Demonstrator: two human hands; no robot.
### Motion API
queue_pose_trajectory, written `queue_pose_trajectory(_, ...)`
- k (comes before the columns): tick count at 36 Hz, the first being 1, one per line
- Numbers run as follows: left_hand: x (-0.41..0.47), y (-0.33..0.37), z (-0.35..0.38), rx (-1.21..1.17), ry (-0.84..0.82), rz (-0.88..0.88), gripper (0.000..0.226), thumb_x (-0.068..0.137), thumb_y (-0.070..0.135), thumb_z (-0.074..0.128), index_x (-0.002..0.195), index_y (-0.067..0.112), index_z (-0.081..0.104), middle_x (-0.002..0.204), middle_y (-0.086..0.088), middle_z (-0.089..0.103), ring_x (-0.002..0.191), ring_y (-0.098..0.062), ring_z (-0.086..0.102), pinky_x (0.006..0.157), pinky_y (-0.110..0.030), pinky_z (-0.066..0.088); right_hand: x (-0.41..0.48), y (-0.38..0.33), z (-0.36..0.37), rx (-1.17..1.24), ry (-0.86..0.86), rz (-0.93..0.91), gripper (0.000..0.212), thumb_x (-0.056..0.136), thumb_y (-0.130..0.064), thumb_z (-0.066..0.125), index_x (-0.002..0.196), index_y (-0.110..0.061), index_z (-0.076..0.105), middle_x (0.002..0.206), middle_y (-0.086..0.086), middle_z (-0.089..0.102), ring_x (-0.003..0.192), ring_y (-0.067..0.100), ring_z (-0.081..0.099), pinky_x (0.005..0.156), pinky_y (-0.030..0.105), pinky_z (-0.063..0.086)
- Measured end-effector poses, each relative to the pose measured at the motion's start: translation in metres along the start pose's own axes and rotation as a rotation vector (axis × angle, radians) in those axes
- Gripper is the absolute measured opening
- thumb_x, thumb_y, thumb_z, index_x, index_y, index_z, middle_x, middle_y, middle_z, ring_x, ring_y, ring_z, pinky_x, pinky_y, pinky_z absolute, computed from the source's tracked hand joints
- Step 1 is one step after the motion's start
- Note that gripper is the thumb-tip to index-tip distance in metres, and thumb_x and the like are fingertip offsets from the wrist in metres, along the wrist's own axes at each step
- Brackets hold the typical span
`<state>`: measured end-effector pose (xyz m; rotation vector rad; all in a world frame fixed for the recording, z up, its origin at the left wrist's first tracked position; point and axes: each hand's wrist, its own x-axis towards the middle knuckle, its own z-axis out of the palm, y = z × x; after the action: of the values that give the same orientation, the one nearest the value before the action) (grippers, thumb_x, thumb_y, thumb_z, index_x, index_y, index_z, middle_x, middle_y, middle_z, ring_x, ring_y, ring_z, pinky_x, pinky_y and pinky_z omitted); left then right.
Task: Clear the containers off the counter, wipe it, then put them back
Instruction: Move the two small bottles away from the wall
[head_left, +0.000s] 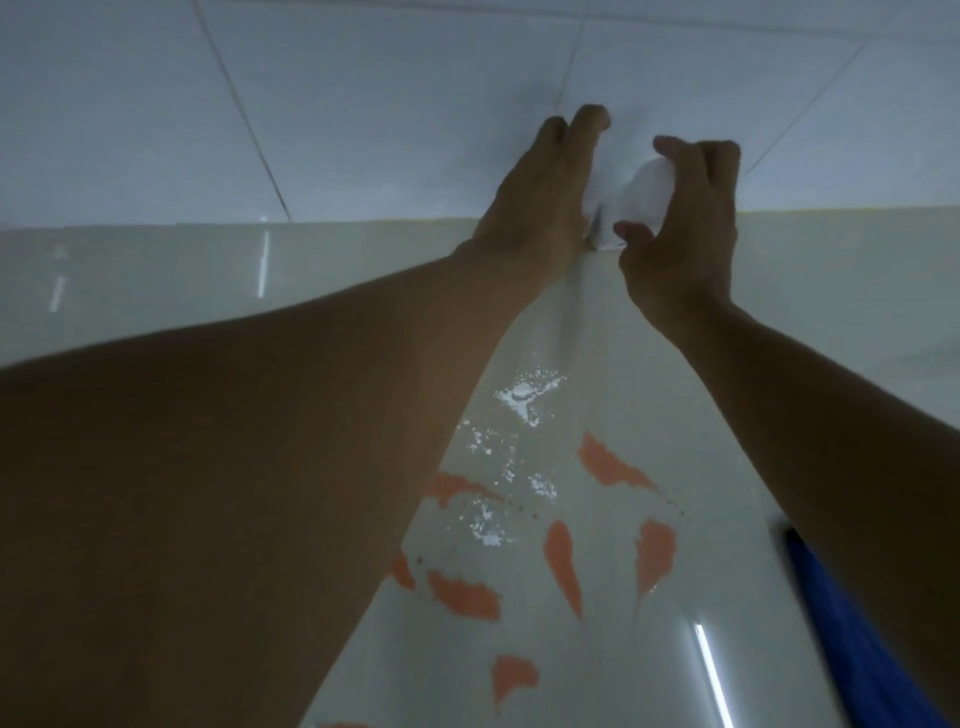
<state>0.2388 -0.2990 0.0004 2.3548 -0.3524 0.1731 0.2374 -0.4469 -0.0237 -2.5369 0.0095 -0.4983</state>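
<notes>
Here, a smooth, rounded white container is clasped by the curled right hand against the tiled wall; the left hand lies flat beside it. Below, the glossy counter is smeared orange and white.

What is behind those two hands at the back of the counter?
Between the left hand and right hand a white rounded thing shows, against the tiled wall. The hands cover most of it, so I cannot tell what it is.

Head view, close, down over counter toward wall
</notes>
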Motion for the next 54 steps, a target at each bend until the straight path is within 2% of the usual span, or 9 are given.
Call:
queue_pose_trajectory(4,-0.033,-0.014,-0.022,0.049,0.009,-0.030,0.073,0.082,-0.011,0.053,0.149,0.015,0.038,0.143,-0.010,0.039,0.125,-0.024,0.048,0.092,-0.024,0.037,-0.037,-0.025,0.008,0.091,0.095,-0.016,0.064,0.082,-0.002,0.076,0.140,-0.016,0.052,0.140,0.006,0.043,0.104,-0.012,0.033,0.088,0.003,0.038)
queue_pose_trajectory(10,-0.101,-0.045,-0.069,0.063,0.073,-0.131,0.079,0.077,-0.017,0.059,0.146,0.017,0.039,0.143,-0.008,0.038,0.128,-0.024,0.047,0.107,-0.033,0.046,-0.094,-0.085,0.033,0.248,0.114,-0.060,0.060,0.079,-0.002,0.078,0.134,-0.011,0.054,0.135,0.009,0.047,0.111,-0.003,0.041,0.096,0.001,0.034)
queue_pose_trajectory(13,-0.137,-0.064,-0.104,0.075,0.105,-0.231,0.080,0.075,-0.018,0.056,0.144,0.018,0.040,0.142,-0.007,0.037,0.125,-0.023,0.049,0.100,-0.027,0.044,-0.115,-0.120,0.046,0.297,0.099,-0.099,0.055,0.084,-0.008,0.081,0.133,-0.007,0.055,0.131,0.010,0.055,0.108,-0.005,0.043,0.098,0.005,0.036)
queue_pose_trajectory(17,-0.181,-0.086,-0.157,0.107,0.158,-0.340,0.072,0.076,-0.015,0.052,0.139,0.016,0.043,0.134,-0.009,0.039,0.115,-0.025,0.051,0.094,-0.034,0.049,-0.142,-0.177,0.060,0.361,0.037,-0.121,0.056,0.085,-0.020,0.081,0.133,-0.007,0.057,0.128,0.010,0.059,0.104,-0.007,0.042,0.093,0.002,0.037)
queue_pose_trajectory(21,-0.216,-0.116,-0.213,0.171,0.195,-0.415,0.059,0.082,-0.004,0.056,0.137,0.012,0.044,0.133,-0.011,0.040,0.114,-0.026,0.052,0.090,-0.031,0.045,-0.167,-0.240,0.074,0.432,-0.075,-0.119,0.062,0.080,-0.024,0.084,0.134,-0.016,0.056,0.131,0.002,0.059,0.107,-0.003,0.047,0.098,0.034,0.053)
queue_pose_trajectory(26,-0.257,-0.157,-0.271,0.249,0.208,-0.531,0.057,0.083,-0.005,0.057,0.136,0.013,0.045,0.135,-0.013,0.040,0.118,-0.033,0.053,0.095,-0.039,0.046,-0.197,-0.309,0.095,0.483,-0.177,-0.146,0.065,0.077,-0.031,0.086,0.134,-0.021,0.057,0.133,-0.002,0.060,0.116,0.015,0.059,0.097,0.046,0.056)
queue_pose_trajectory(35,-0.315,-0.224,-0.340,0.277,0.242,-0.664,0.056,0.085,-0.005,0.056,0.137,0.010,0.045,0.136,-0.018,0.040,0.117,-0.037,0.052,0.093,-0.036,0.038,-0.230,-0.391,0.133,0.498,-0.250,-0.206,0.067,0.072,-0.029,0.090,0.132,-0.018,0.061,0.129,0.004,0.064,0.111,0.023,0.063,0.090,0.042,0.058)
queue_pose_trajectory(40,-0.319,-0.253,-0.367,0.303,0.238,-0.643,0.053,0.087,0.000,0.055,0.139,0.009,0.045,0.135,-0.021,0.040,0.117,-0.040,0.051,0.097,-0.043,0.043,-0.233,-0.415,0.150,0.473,-0.279,-0.236,0.067,0.073,-0.028,0.089,0.133,-0.018,0.061,0.129,0.005,0.064,0.113,0.025,0.063,0.092,0.044,0.057)
queue_pose_trajectory(54,-0.311,-0.304,-0.409,0.261,-0.020,-0.559,0.053,0.097,0.011,0.056,0.148,0.019,0.040,0.142,-0.019,0.040,0.131,-0.034,0.044,0.103,-0.034,0.038,-0.233,-0.453,0.179,0.411,-0.315,-0.205,0.067,0.077,-0.030,0.085,0.138,-0.023,0.059,0.129,0.000,0.061,0.115,0.020,0.061,0.096,0.047,0.055)
